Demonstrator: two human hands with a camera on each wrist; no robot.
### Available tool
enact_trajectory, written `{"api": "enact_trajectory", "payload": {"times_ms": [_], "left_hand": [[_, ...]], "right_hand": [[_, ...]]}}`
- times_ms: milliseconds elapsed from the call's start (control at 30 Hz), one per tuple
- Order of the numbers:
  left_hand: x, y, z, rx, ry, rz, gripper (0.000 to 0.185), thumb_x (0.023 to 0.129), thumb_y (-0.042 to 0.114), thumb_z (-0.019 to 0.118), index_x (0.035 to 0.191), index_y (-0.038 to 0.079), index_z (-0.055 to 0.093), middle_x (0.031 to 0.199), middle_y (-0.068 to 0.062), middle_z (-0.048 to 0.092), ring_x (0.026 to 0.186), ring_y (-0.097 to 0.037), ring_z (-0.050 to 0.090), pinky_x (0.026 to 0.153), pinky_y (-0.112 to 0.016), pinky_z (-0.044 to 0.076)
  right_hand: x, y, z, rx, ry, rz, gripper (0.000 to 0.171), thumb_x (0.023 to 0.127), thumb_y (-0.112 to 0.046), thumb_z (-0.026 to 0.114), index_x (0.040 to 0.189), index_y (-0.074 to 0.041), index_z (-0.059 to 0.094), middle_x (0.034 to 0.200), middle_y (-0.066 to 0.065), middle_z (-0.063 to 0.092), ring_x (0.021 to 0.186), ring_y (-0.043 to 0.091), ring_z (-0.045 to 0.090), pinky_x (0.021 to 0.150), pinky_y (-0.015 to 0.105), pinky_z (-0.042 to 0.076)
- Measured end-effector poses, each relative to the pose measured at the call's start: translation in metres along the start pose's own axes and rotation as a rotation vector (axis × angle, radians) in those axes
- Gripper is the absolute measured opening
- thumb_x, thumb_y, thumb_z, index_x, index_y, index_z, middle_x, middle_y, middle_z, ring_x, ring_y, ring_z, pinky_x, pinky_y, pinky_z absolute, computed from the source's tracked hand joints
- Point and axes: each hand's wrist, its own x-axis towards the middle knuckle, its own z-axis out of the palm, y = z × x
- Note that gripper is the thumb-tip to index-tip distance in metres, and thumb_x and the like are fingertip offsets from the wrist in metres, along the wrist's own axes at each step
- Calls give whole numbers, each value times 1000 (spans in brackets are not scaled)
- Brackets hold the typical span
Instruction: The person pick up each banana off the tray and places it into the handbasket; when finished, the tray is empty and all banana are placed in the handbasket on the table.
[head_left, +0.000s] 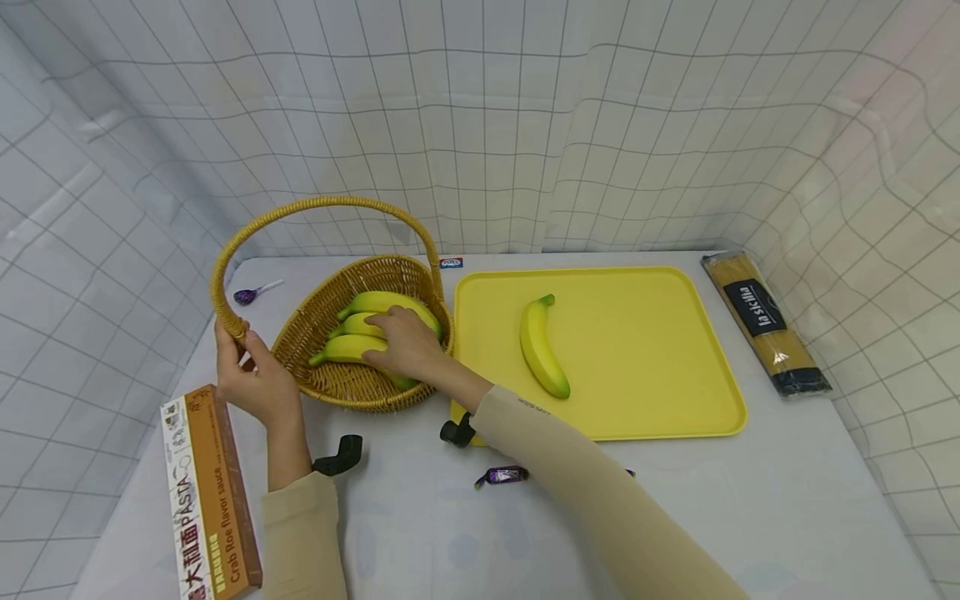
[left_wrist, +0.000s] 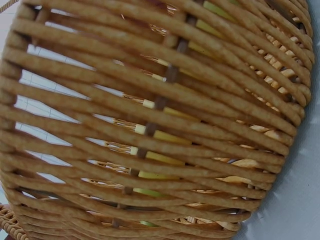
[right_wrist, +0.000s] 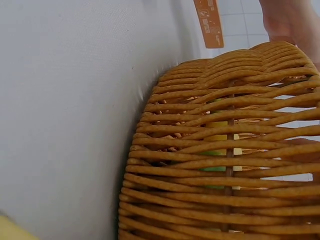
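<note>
A: Left hand (head_left: 251,379)?
B: Raised at the basket's left side, wrist bent back, fingers curled round the lower end of the wicker handle (head_left: 225,275). Gripping it.

A: Right hand (head_left: 405,343)?
B: Forearm w/ beige sleeve reaching diagonally from bottom right, over the basket rim. Palm down inside the basket (head_left: 300,333), fingers bent over the bananas (head_left: 375,302), closing on the front one. Thumb not visible from head view.

A: Bananas' position vs. hands?
B: Three in the basket, stacked side by side, stems pointing left; directly under right hand, well right of left hand. Seen thru the weave in both wrist views as yellow-green strips (left_wrist: 167,137) (right_wrist: 218,135).

A: Basket?
B: On the white surface (head_left: 420,533), betw. both hands, touching the yellow tray's (head_left: 660,350) left edge.

A: Other stuff?
B: One more banana (head_left: 542,348) lying on the tray, apart from right hand. Pasta box (head_left: 210,492) near left forearm. Spaghetti pack (head_left: 765,321) right of tray. Purple candy (head_left: 501,476) beside right sleeve, lollipop (head_left: 247,294) far left behind basket.
</note>
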Motion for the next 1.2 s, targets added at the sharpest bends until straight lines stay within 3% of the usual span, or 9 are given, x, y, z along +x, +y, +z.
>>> {"api": "enact_trajectory", "payload": {"times_ms": [133, 200, 300, 433, 567, 700, 833, 967, 1200], "left_hand": [[1, -3, 0, -11, 1, 13, 33, 99, 17, 53, 131, 23, 63, 113, -11, 71, 92, 3, 58, 75, -12, 44], [3, -14, 2, -8, 1, 15, 32, 99, 20, 54, 129, 27, 63, 113, -7, 72, 93, 3, 59, 74, -13, 45], [3, -14, 2, 0, 4, 9, 32, 99, 19, 54, 129, 26, 63, 113, -5, 72, 94, 2, 59, 74, -12, 44], [2, -7, 2, 6, 1, 7, 34, 100, 16, 52, 132, 20, 63, 114, -7, 71, 94, 3, 58, 74, -12, 43], [-3, 10, -1, -10, 0, -2, 35, 99, 12, 52, 132, 15, 62, 114, -12, 70, 93, 4, 57, 75, -11, 42], [-6, 23, -3, -16, 8, -14, 34, 99, 12, 52, 131, 13, 63, 113, -12, 71, 91, 4, 56, 74, -11, 42], [-5, 23, -3, -20, 7, -4, 34, 99, 11, 51, 131, 13, 63, 112, -13, 71, 91, 4, 57, 74, -11, 42], [-1, 8, 0, -11, 4, 18, 34, 99, 11, 51, 132, 11, 62, 112, -16, 70, 91, 3, 57, 74, -11, 42], [3, -12, 2, -3, 0, 8, 33, 100, 20, 53, 131, 23, 62, 112, -6, 72, 92, 2, 59, 74, -12, 44]], "right_hand": [[-8, 4, -10, 83, 26, -50, 56, 91, -36, 68, 140, -13, 55, 127, 6, 60, 109, 17, 56, 87, 26, 46], [-15, 6, -19, 139, 34, -72, 55, 91, -34, 68, 139, -11, 55, 129, 8, 60, 110, 19, 57, 88, 27, 46], [-28, 11, -31, 218, 42, -93, 55, 91, -31, 69, 139, -9, 55, 128, 10, 60, 111, 23, 58, 88, 29, 47], [-50, 24, -49, 289, 73, -131, 54, 89, -28, 71, 138, -8, 56, 128, 11, 61, 112, 27, 58, 91, 33, 48], [-74, 45, -65, 332, 146, -150, 55, 87, -25, 74, 136, -7, 57, 129, 12, 60, 112, 28, 59, 92, 39, 50], [-98, 72, -76, 341, 209, -112, 57, 86, -25, 75, 137, -8, 56, 129, 13, 59, 113, 28, 58, 92, 45, 50], [-120, 99, -86, 341, 260, -43, 61, 85, -24, 77, 140, -10, 54, 132, 12, 57, 115, 31, 56, 93, 48, 49], [-137, 124, -90, 338, 309, 15, 67, 82, -21, 79, 142, -8, 50, 136, 15, 53, 118, 36, 54, 95, 52, 48], [-152, 157, -87, 321, 307, 119, 75, 81, -22, 80, 146, -7, 44, 139, 22, 47, 120, 38, 49, 97, 54, 45]]}}
